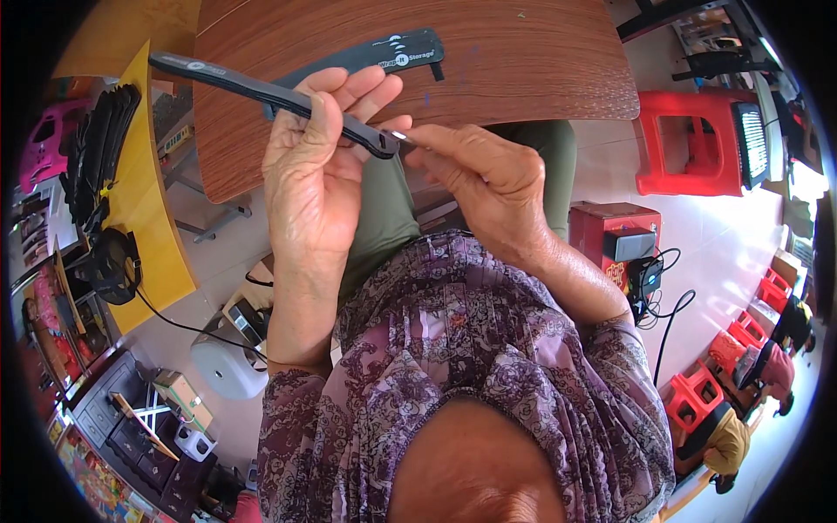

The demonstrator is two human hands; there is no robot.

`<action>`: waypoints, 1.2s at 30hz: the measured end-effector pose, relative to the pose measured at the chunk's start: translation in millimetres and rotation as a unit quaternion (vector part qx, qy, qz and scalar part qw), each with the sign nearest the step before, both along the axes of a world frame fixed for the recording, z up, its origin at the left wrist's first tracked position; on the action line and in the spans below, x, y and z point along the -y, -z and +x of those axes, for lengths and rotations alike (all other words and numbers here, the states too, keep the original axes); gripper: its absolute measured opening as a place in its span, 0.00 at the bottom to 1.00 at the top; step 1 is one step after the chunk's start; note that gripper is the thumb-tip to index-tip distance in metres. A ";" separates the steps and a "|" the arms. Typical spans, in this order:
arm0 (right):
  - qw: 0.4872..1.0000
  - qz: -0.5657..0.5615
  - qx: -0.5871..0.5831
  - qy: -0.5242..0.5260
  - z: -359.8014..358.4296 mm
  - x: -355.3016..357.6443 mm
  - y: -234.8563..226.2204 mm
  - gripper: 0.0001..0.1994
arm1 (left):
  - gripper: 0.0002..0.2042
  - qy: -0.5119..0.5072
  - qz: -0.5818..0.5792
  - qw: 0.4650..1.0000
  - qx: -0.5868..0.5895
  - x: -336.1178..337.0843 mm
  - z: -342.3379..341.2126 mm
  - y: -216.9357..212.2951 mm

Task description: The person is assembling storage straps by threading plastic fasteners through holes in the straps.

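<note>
My left hand (318, 166) holds a long, narrow black strap (253, 85) that looks layered, its thumb pressed on top and the other fingers partly spread behind. The strap slants from the upper left down to a curled end between my hands. At that end my right hand (488, 170) has thumb and forefinger closed in a pinch, with a small pale shiny bit at the fingertips. Whether they grip the strap's end or a small separate piece is too small to tell. Behind my left hand, a dark printed strap (370, 57) lies on the brown wooden table (540, 61).
On the left, a bundle of black straps (105, 148) lies on a yellow-topped table (157, 253). A red stool (689, 144) stands right of the table. Below it is a red box (602, 227) with a black device and cables. Several people sit at far right.
</note>
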State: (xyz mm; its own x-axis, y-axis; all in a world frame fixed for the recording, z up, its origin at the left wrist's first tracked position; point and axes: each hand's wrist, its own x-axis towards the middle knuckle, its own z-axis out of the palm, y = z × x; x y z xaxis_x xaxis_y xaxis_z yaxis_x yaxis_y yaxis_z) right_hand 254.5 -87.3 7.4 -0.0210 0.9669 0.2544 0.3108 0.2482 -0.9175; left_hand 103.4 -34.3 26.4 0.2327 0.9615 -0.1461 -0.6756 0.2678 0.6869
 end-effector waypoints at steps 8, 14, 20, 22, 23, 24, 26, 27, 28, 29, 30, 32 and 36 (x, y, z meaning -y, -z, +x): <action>0.986 -0.111 -0.128 -0.001 -7.8 7.7 -14.7 0.14 | 0.14 -0.023 -0.007 1.000 0.008 -3.5 -4.3 4.0; 0.995 -0.043 -0.088 -0.010 -5.9 2.3 -6.4 0.14 | 0.13 -0.017 -0.014 1.000 -0.001 2.2 2.8 0.7; 0.982 -0.128 -0.137 -0.027 -0.7 0.2 -11.9 0.15 | 0.14 0.028 -0.011 0.999 -0.036 7.6 -0.3 0.8; 0.976 -0.153 -0.149 -0.031 2.0 -0.5 -17.1 0.15 | 0.13 0.018 -0.043 0.999 -0.014 2.9 -4.1 4.0; 0.971 -0.176 -0.161 -0.034 2.3 -0.9 -18.0 0.15 | 0.13 0.018 -0.043 0.999 -0.014 1.1 -6.5 5.3; 0.970 -0.176 -0.162 -0.035 1.3 -0.7 -16.7 0.15 | 0.13 0.013 -0.035 0.999 -0.012 -0.4 -8.9 6.4; 0.979 -0.140 -0.147 -0.022 -1.2 0.0 -13.2 0.16 | 0.12 0.006 -0.026 1.000 -0.011 -2.3 -10.8 6.3; 0.979 -0.140 -0.148 -0.023 -1.0 -0.4 -16.0 0.16 | 0.12 -0.002 -0.028 0.999 -0.017 -3.2 -10.6 5.0; 0.977 -0.154 -0.142 -0.036 -0.2 -0.8 -21.4 0.15 | 0.12 -0.009 -0.029 0.999 -0.024 -3.0 -10.7 4.1; 0.975 -0.167 -0.136 -0.050 -0.1 -1.0 -24.2 0.15 | 0.12 -0.010 -0.029 0.999 -0.025 -2.4 -11.1 4.3; 0.975 -0.167 -0.137 -0.051 -1.4 -1.3 -23.9 0.15 | 0.11 -0.012 -0.026 0.999 -0.024 -1.6 -11.5 4.8; 0.969 -0.186 -0.158 -0.047 -3.0 -2.4 -22.7 0.15 | 0.11 -0.009 -0.022 0.999 -0.022 -1.4 -9.2 5.9; 0.967 -0.177 -0.180 -0.039 -6.0 -4.0 -18.0 0.15 | 0.10 -0.027 0.000 0.998 -0.051 -0.9 -5.6 5.6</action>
